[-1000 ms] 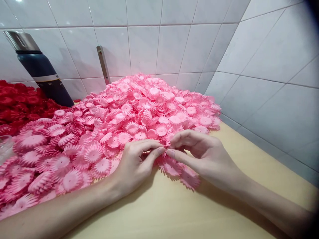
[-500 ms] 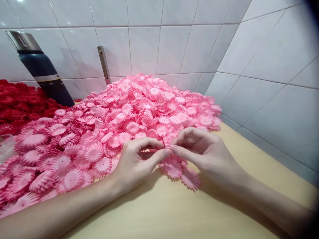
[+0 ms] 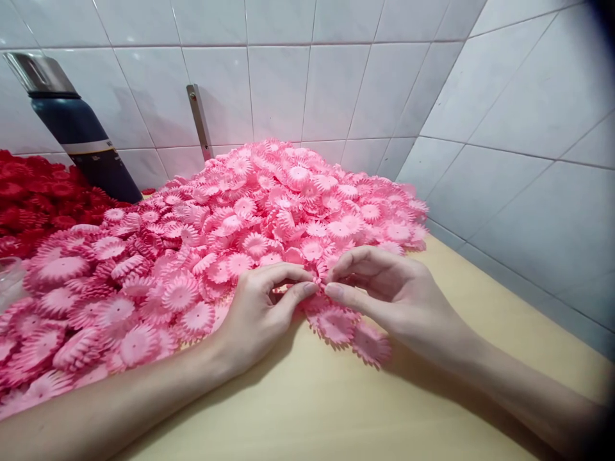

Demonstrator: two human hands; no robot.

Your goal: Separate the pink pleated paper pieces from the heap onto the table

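My left hand [image 3: 266, 304] pinches a small pink fabric petal piece [image 3: 318, 280] between thumb and index finger; most of it is hidden by the fingertips. Just to the right, my right hand [image 3: 389, 288] has its thumb and index fingertip close together, and whatever may be between them cannot be made out. A small gap separates the two thumbs. Below the fingertips, pink fringed fabric flower discs lie on the table, among them one disc [image 3: 371, 344] at the near edge. Behind both hands rises a large heap of pink flower discs [image 3: 254, 243].
A dark blue bottle [image 3: 91, 147] with a steel cap stands at the back left, beside a heap of red flower pieces [image 3: 33, 198]. Part of a clear container [image 3: 9, 282] shows at the left edge. Tiled walls [image 3: 278, 89] bound the pale table [image 3: 307, 410].
My fingertips have drawn apart slightly, the left hand shifting a little left. The thumbs touched before and now have a gap between them. The view has shifted slightly.
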